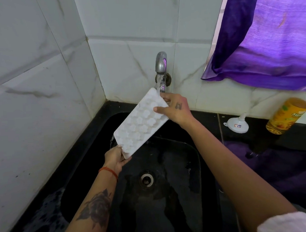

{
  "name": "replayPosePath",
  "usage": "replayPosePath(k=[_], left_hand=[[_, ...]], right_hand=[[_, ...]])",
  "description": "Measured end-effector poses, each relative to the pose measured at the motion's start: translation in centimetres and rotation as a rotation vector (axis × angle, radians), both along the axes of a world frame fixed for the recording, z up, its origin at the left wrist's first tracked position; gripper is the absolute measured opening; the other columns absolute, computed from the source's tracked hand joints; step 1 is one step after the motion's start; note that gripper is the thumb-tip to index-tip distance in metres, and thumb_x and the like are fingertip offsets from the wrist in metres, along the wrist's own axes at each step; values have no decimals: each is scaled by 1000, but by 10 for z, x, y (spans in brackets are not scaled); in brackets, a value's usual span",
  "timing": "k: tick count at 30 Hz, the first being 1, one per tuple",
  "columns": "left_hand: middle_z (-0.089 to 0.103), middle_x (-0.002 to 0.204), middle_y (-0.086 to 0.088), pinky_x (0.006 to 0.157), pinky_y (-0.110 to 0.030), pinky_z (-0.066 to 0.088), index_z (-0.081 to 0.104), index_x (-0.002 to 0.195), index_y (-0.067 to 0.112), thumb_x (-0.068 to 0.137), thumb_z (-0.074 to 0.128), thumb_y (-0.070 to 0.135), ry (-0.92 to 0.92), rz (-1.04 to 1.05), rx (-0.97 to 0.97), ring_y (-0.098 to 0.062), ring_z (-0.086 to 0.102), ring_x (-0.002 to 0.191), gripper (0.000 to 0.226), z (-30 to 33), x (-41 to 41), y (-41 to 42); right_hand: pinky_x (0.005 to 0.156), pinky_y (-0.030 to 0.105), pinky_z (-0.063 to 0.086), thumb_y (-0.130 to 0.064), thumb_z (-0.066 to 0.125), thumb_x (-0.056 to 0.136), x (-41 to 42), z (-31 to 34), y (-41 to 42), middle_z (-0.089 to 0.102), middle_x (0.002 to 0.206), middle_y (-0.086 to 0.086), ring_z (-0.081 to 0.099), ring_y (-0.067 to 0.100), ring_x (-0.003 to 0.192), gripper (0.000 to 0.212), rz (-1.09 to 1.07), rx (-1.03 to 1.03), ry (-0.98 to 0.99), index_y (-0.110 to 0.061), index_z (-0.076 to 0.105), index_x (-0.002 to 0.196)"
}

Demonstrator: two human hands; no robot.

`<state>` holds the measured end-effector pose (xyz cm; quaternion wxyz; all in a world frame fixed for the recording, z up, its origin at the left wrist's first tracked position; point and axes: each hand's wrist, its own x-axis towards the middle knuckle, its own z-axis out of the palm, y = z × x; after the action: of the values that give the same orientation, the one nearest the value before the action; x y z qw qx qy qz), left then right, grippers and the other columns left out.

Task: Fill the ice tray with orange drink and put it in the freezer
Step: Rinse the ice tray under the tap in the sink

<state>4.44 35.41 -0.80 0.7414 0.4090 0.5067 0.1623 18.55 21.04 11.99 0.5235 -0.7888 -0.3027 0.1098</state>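
White tiled walls corner a black sink (196,159); over it I hold the ice tray (140,123) tilted under the running tap (161,64), left grip (115,158) and right grip (175,108) each clamping an end.

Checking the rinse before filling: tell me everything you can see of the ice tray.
The ice tray is white, apparently plastic, oblong, with rows of flower-shaped cells. It is held tilted above the black sink, far end raised under the running tap. The left hand grips its near end, the right hand its far end. Water runs off it.
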Motion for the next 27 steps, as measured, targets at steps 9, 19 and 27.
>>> replayPosePath(k=[9, 19, 27], left_hand=[[63, 104, -9, 57, -28, 53, 60, 109, 9, 93, 55, 11, -73, -105, 193, -17, 63, 79, 17, 25, 32, -20], [63, 122, -7, 98, -43, 49, 56, 128, 10, 91, 53, 3, -152, -208, 447, -22, 61, 109, 37, 59, 64, -44], [62, 118, -5, 93, -40, 51, 56, 127, 10, 92, 49, -1, -181, -79, 494, -20, 61, 104, 37, 65, 29, -8]], right_hand=[[85, 33, 55, -7, 70, 80, 46, -45, -64, 67, 105, 2, 64, 16, 91, 48, -264, 41, 167, -10, 57, 126], [76, 40, 56, -3, 61, 88, 53, -106, -110, 59, 124, 21, 62, 27, 98, 49, -377, 28, 529, -3, 44, 134], [72, 36, 58, -5, 67, 85, 31, -102, -70, 67, 99, 6, 67, 21, 87, 53, -281, 86, 522, -7, 47, 133]])
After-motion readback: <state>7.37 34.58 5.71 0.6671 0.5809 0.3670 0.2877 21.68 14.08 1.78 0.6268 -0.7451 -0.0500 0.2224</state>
